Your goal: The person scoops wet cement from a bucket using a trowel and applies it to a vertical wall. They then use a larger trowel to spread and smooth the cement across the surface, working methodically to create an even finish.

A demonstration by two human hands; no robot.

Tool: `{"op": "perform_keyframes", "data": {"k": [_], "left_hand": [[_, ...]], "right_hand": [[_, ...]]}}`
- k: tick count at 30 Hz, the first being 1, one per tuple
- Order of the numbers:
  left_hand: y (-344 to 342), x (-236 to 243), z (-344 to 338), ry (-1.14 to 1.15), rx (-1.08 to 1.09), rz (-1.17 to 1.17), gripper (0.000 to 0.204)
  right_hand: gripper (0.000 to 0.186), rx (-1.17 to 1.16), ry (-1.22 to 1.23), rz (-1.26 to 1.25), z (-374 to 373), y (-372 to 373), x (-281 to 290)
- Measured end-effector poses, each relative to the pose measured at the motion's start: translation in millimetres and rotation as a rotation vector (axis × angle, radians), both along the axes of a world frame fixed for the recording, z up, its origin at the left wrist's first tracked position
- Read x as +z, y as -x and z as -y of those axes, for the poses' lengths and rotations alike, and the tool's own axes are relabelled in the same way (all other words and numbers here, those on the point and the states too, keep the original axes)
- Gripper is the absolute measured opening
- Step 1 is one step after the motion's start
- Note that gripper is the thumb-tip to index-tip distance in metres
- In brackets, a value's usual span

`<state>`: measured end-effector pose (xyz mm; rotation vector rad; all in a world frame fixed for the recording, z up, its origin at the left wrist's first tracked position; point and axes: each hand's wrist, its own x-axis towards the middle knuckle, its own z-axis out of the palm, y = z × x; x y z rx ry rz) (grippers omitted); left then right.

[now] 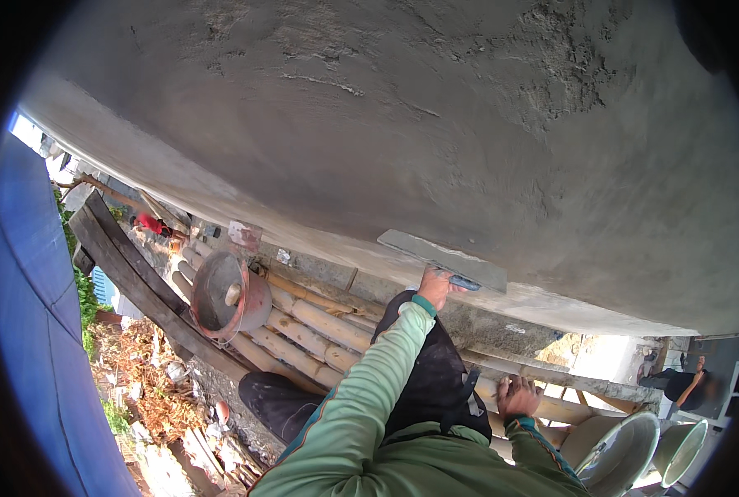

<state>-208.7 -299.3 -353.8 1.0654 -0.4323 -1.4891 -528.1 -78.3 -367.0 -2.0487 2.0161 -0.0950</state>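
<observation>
My left hand (439, 287) is closed around the dark handle of a flat rectangular plastering trowel (489, 275). The trowel's long blade lies at the face of a grey plastered wall (320, 157), close to its lower part. Smooth, damp-looking plaster covers much of this wall, with rough, ridged patches higher up. Lower right, my right hand (518, 398) rests on the bamboo poles by my leg, holding no tool; its fingers are bent and apart.
A mortar-stained bucket (230, 296) stands on the bamboo platform (324, 331), left of my knees. Along the platform runs a wooden beam (146, 277). Two large pails (613, 451) are at lower right. Debris (166, 389) lies below; a blue tarp (34, 331) hangs left. People are farther off on both sides.
</observation>
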Motion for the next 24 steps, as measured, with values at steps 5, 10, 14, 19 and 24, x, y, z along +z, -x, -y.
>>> {"op": "perform_keyframes", "data": {"k": [5, 10, 14, 19, 24], "left_hand": [[14.4, 148.8, 23.7, 0.103, 0.011, -0.048, 0.016], [10.1, 406.9, 28.1, 0.319, -0.097, 0.215, 0.023], [17.8, 508.5, 12.9, 0.750, -0.071, 0.668, 0.029], [10.6, 340.8, -42.4, 0.565, 0.063, 0.700, 0.019], [53.4, 164.9, -61.9, 0.463, -0.076, 1.325, 0.011]], "right_hand": [[0.040, 0.003, 0.027, 0.027, 0.4, 2.3, 0.5], [0.036, -0.015, -0.001, 0.057, -3.1, 7.9, 4.8], [0.035, -0.028, -0.126, 0.019, -1.6, 9.6, 16.4], [0.046, -0.003, -0.088, 0.027, 3.8, 2.3, 22.0], [0.048, -0.004, -0.078, 0.018, 2.4, 9.3, 14.6]]}}
